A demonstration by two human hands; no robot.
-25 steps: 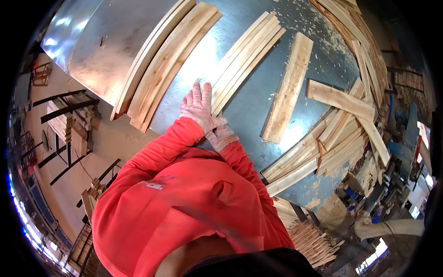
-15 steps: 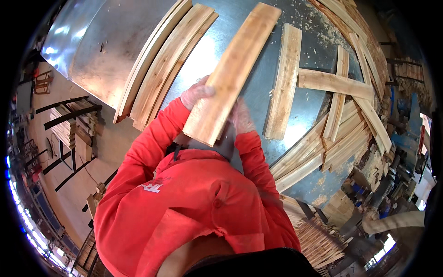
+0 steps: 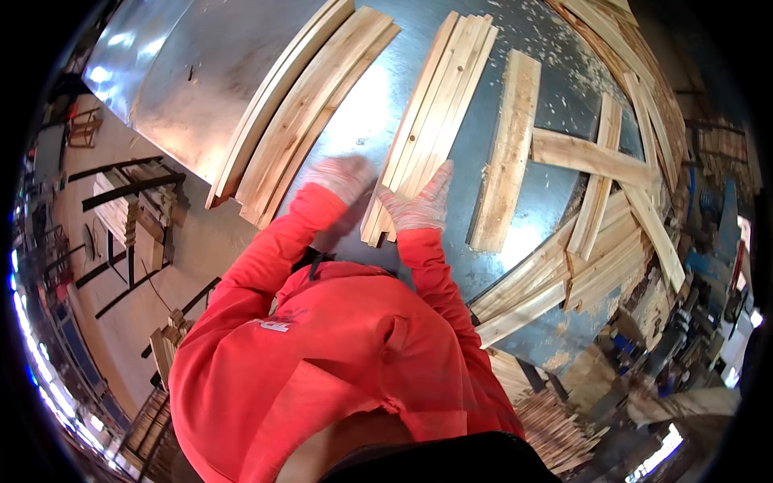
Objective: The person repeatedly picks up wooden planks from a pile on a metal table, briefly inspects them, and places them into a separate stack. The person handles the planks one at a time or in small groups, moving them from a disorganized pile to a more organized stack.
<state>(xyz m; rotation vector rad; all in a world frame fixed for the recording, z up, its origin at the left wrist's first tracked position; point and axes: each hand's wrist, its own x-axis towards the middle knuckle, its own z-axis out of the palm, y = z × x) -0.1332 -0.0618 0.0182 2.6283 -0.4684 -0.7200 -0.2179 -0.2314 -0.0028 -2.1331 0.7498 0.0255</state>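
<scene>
Several narrow wooden boards (image 3: 427, 121) stand side by side in front of me, with their long grooved edges facing up. My right hand (image 3: 420, 201), in a pale knit glove, grips them near their close end, thumb toward the left and fingers along the right side. My left hand (image 3: 342, 179), also gloved, is just left of the boards and apart from them. Motion blurs its fingers. Left of that hand, a stack of boards (image 3: 318, 113) lies on the shiny metal table (image 3: 201, 88).
A single flat board (image 3: 507, 153) lies right of the held ones. Farther right, loose boards (image 3: 596, 157) cross each other above a pile of planks (image 3: 604, 249). Sawdust and shavings are scattered over the far right. Racks with stacked wood (image 3: 113, 209) stand on the floor at left.
The boards have turned from a broad face up to their narrow edges up. My left hand has come off them, and my right hand has moved over their top.
</scene>
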